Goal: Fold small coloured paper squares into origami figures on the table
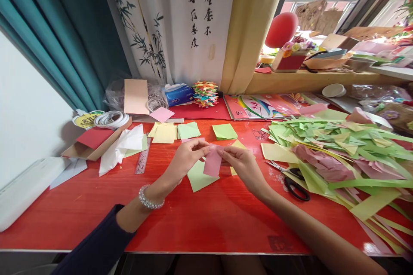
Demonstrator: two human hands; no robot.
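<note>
Two hands, head view: L hand (184,161) & R hand (244,164) fingers pinching pink paper (212,164) btwn them, prob. half-folded; green sheet (199,181) under fingertips, yellow sqs (165,134) beyond L fingers, apparently unfolded, left to do.

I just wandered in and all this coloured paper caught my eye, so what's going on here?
A person holds a piece of pink paper between the fingertips of the left hand and right hand, above a red table. A pale green sheet lies beneath it. Scissors rest to the right, near a paper heap.
</note>
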